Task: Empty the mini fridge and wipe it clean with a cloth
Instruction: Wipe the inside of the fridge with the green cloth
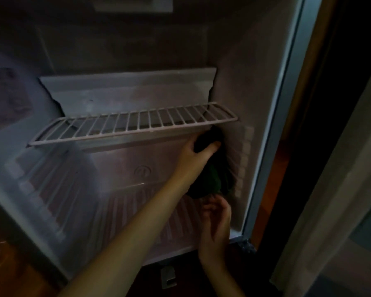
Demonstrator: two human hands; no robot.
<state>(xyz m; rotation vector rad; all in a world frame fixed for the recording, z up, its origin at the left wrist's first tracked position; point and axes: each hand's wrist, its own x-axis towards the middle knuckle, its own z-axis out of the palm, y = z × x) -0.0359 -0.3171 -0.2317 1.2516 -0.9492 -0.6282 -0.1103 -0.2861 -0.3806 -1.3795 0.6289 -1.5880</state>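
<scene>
Nearest me, a bare left forearm runs up from the bottom edge toward the middle right of the frame; at its end the left hand grips the cloth, fingers and thumb curled round its bunched top. That cloth is dark, greenish-black, and hangs in a long fold against the right inner wall of the fridge, its top tucked just under the right end of the wire shelf. Below it, at lower right, the right hand comes up with loosely curled fingers; the fingertips reach the cloth's lower hem, but the light is too dim to tell whether they pinch it or only touch.

Outward from there, the shelf spans the fridge from left to right, tilted a little in the picture and bare; behind it a pale plastic ledge stands against the back wall; ribbed grooves line the floor and both side walls beneath. A grey door seal runs down the right edge; a small metal bracket sits on the dark floor at bottom centre.
</scene>
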